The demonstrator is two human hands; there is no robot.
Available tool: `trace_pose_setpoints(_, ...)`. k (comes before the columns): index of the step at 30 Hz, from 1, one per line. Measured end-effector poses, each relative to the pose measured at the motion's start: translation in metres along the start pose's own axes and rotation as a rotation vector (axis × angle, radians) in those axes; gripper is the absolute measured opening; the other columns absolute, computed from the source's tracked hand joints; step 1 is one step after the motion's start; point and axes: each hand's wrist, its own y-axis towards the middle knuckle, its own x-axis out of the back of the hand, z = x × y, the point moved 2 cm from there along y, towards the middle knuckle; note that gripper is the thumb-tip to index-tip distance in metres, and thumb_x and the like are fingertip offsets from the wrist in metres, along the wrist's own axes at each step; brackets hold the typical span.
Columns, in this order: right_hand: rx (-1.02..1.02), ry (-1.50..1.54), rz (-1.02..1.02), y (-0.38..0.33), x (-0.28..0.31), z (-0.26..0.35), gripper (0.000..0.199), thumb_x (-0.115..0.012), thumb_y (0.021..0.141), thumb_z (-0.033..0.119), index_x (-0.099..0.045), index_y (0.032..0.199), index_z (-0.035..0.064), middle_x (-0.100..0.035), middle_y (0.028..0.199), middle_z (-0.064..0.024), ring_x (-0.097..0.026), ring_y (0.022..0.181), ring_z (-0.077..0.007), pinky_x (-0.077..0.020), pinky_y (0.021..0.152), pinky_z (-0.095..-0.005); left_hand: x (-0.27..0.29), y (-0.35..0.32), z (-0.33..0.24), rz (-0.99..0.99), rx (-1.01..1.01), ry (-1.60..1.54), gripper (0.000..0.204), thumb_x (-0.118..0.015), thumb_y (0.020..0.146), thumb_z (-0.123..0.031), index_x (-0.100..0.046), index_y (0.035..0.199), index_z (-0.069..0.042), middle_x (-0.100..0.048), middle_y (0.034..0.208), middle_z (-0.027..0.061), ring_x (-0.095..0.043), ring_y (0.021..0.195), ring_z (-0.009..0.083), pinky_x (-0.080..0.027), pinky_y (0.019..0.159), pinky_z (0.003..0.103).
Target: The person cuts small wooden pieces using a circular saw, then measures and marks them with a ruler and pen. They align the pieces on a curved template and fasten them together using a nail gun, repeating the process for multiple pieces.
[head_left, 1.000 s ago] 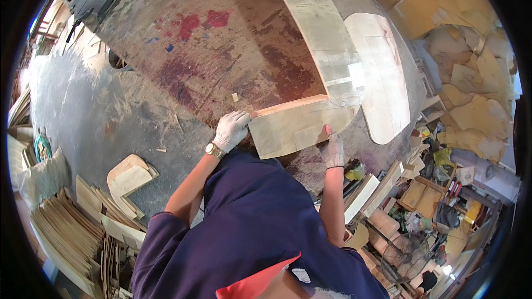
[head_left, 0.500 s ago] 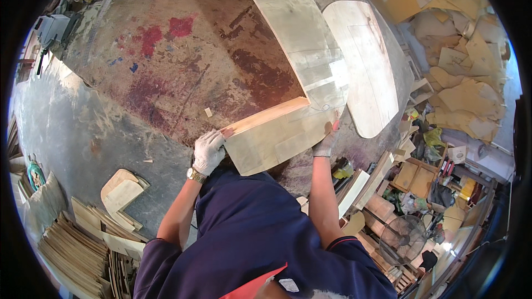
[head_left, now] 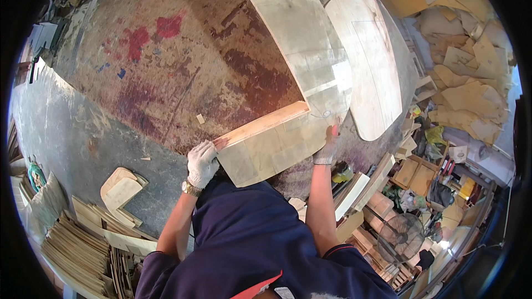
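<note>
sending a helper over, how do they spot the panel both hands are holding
Find the brown, red-stained surface at top centre. Across its right part lies a greyish-tan L-shaped panel, its short arm between the left hand and right hand. Unlike the paler rounded board to its right, it has a cut-out inner corner edged in orange-brown wood.

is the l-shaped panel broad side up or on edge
Broad side up: the L-shaped panel shows its wide face, left hand and right hand at its edges.
</note>
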Motion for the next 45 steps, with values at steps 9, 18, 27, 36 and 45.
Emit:
trace_pose_setpoints(9, -0.244, 0.300, 0.019, 0.016, 0.059, -0.030, 0.070, -0.068, 0.101, 0.031, -0.039, 0.160, 0.0074, -0.054, 0.152, -0.0118, -0.058, 0.131, -0.0274, -0.0500, 0.110, -0.0442, 0.002, 0.000, 0.002, -0.009, -0.005, -0.027, 0.059, -0.063, 0.062, 0.002, -0.075, 0.119, -0.006, -0.077, 0.112, 0.0112, -0.072, 0.095, 0.0307, -0.059, 0.081, 0.041)
trace_pose_setpoints(18, -0.005, 0.031, -0.033, 0.013, 0.038, -0.007, 0.070, -0.071, 0.099, 0.027, -0.040, 0.159, 0.0060, -0.055, 0.150, -0.0107, -0.057, 0.131, -0.0258, -0.0473, 0.112, -0.0421, -0.001, 0.001, 0.005, 0.008, 0.022, -0.084, 0.059, -0.064, 0.060, 0.002, -0.076, 0.117, -0.007, -0.077, 0.112, 0.0116, -0.072, 0.098, 0.0323, -0.059, 0.082, 0.041)
trace_pose_setpoints(27, 0.014, -0.287, -0.094, 0.008, 0.018, 0.004, 0.073, -0.074, 0.096, 0.022, -0.041, 0.158, 0.0048, -0.056, 0.147, -0.0088, -0.055, 0.131, -0.0241, -0.0433, 0.114, -0.0389, 0.003, 0.002, 0.001, 0.111, 0.109, -0.101, 0.057, -0.060, 0.064, 0.004, -0.074, 0.119, -0.005, -0.075, 0.124, 0.0147, -0.070, 0.116, 0.0343, -0.054, 0.103, 0.045)
trace_pose_setpoints(36, -0.097, 0.216, 0.044, 0.001, 0.006, -0.006, 0.067, -0.060, 0.104, 0.043, -0.042, 0.156, 0.0060, -0.055, 0.147, -0.0136, -0.057, 0.128, -0.0293, -0.0497, 0.108, -0.0443, 0.018, 0.073, -0.072, 0.054, 0.057, -0.114, 0.033, -0.068, 0.082, -0.003, -0.073, 0.114, -0.005, -0.073, 0.122, 0.0119, -0.068, 0.116, 0.0326, -0.054, 0.100, 0.044)
trace_pose_setpoints(45, -0.133, 0.545, 0.079, 0.040, 0.008, -0.068, 0.063, -0.044, 0.108, 0.056, -0.049, 0.148, 0.0072, -0.057, 0.145, -0.0151, -0.057, 0.130, -0.0340, -0.0487, 0.111, -0.0502, -0.103, 0.150, -0.118, 0.172, 0.094, -0.011, 0.019, -0.070, 0.092, -0.026, -0.072, 0.101, -0.009, -0.068, 0.091, 0.0123, -0.068, 0.090, 0.0355, -0.054, 0.078, 0.048)
